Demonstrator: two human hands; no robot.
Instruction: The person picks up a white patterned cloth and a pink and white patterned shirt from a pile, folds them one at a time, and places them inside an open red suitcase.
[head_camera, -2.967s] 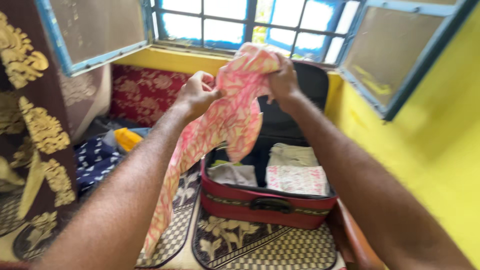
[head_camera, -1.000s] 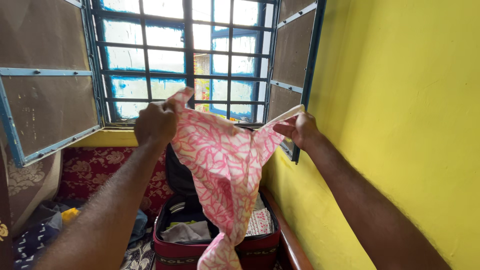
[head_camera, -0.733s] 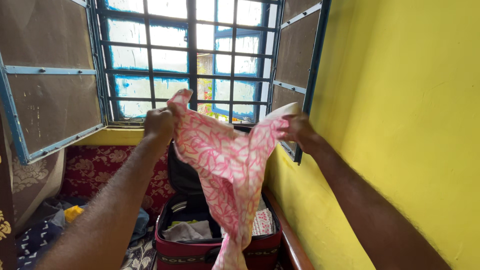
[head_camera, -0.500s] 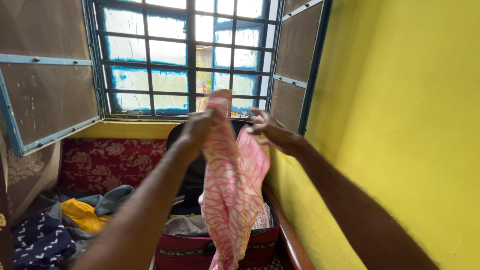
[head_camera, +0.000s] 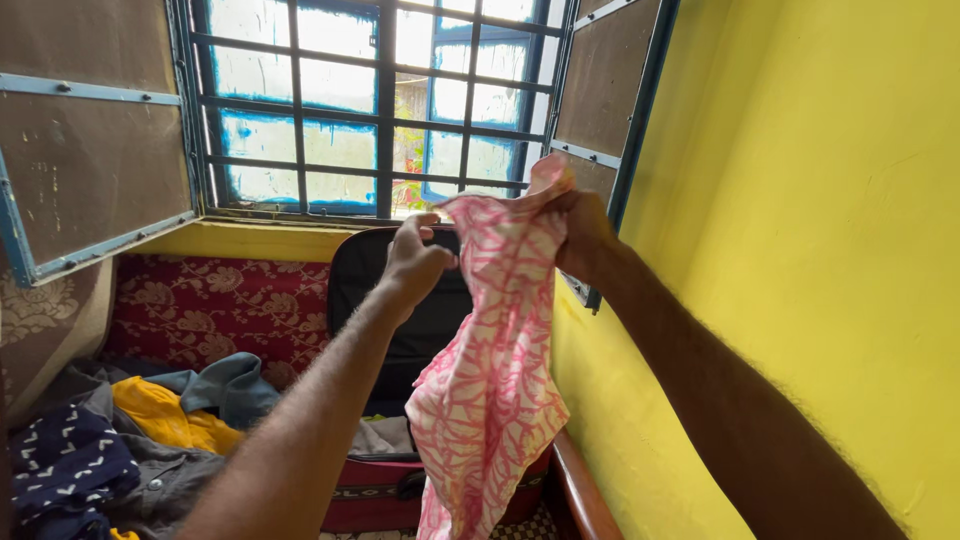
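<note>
A pink and cream patterned cloth (head_camera: 490, 380) hangs in the air in front of me, folded lengthwise. My right hand (head_camera: 578, 232) grips its top corner at the upper right. My left hand (head_camera: 415, 262) pinches the top edge just to the left. Below the cloth sits an open red suitcase (head_camera: 370, 495) with a black lid (head_camera: 400, 300) leaning against the wall; folded clothes lie inside it.
A barred window (head_camera: 385, 105) with open blue-framed shutters (head_camera: 95, 135) fills the wall ahead. A yellow wall (head_camera: 800, 250) runs close on the right. A heap of clothes (head_camera: 150, 430), yellow, grey and dark blue, lies at the lower left on a red patterned bedspread.
The cloth was spread wide between both hands a second ago. My hands have come together, so it now hangs folded and narrow. The view has tilted slightly down.
</note>
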